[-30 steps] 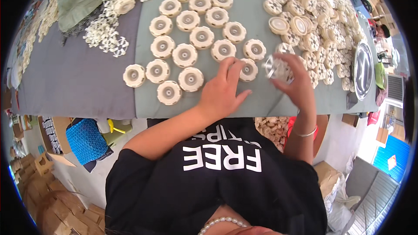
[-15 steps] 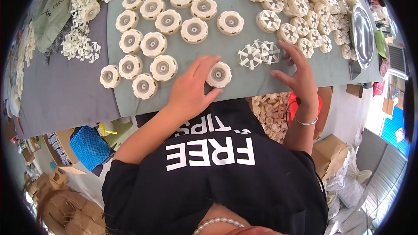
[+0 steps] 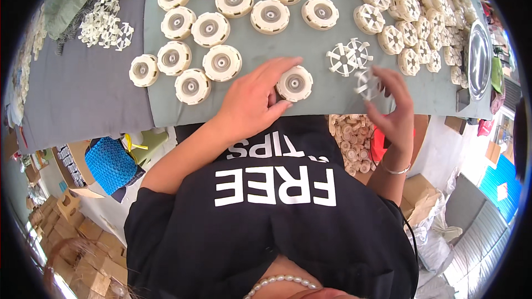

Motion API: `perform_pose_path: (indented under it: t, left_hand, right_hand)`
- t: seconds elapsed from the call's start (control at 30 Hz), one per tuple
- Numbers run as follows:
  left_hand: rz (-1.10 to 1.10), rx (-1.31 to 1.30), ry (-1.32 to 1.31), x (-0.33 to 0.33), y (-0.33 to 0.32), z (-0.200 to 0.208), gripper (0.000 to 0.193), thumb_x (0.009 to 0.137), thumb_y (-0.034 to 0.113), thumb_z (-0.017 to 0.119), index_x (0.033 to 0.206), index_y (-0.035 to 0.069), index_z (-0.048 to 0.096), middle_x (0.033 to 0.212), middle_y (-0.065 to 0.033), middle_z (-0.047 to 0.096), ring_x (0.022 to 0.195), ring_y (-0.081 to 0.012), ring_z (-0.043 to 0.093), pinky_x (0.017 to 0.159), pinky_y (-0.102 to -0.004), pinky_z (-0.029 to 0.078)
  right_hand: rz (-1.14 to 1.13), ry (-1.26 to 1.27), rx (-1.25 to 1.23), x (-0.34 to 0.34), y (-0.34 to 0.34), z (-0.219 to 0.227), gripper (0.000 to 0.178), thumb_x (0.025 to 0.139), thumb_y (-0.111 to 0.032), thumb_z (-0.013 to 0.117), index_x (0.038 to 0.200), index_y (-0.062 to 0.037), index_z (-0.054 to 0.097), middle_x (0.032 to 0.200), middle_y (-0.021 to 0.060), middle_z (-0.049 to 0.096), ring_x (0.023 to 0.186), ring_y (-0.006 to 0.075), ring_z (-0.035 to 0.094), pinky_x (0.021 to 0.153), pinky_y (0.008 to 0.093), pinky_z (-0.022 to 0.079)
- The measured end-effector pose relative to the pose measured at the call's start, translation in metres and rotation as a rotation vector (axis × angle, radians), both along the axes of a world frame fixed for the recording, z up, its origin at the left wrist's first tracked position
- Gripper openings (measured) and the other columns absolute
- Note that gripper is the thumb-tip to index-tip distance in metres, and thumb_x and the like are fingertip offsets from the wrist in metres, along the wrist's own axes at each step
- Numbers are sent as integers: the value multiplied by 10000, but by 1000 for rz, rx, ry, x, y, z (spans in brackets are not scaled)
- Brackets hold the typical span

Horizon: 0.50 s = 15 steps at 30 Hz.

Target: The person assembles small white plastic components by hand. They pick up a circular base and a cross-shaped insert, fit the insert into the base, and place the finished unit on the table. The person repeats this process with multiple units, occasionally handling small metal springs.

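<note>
My left hand curls round a cream round plastic part with a clear ringed centre, near the table's front edge. Thumb and fingers sit on its left side, and it rests on the cloth. In my right hand is a white spoked plastic wheel, slightly blurred, between thumb and fingers above the cloth. Just beyond it lie two more loose spoked wheels, side by side. Several like round parts stand in loose rows to the left of and beyond my left hand.
Cream parts with spoked wheels fitted crowd the right of the green cloth. Beyond them is a shiny metal tray. White spoked pieces heap on the grey cloth at left. A box of cream parts stands below the front edge.
My right hand has taken up a spoked wheel and moved it nearer the front edge. My left hand keeps hold of the round part. The whole view has shifted a little.
</note>
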<state>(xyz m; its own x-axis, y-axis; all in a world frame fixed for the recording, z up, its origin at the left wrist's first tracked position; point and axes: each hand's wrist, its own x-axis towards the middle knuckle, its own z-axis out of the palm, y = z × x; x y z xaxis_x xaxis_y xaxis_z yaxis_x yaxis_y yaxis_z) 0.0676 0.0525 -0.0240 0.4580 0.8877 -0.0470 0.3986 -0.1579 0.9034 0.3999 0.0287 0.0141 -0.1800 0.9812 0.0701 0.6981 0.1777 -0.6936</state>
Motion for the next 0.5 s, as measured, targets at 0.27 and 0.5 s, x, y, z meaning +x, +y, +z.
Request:
perform_pose_path:
  t: [0.27,0.5]
  left_hand:
    - [0,-233,-84,-5,4,11,755,824,90,851,1515,93,548,1246,-95,696,737,-101,660,677,-258,556]
    - [16,-239,-224,-9,1,4,648,947,154,793,1519,44,508,1361,-89,634,817,-94,666,718,-243,547]
  right_hand:
    - [-118,-102,-57,-6,-12,-12,638,745,-94,885,1352,-52,691,1231,90,671,936,192,637,813,315,541]
    - [126,155,53,-75,1,1,582,749,-61,882,1305,-52,712,1214,99,700,984,253,690,844,351,568]
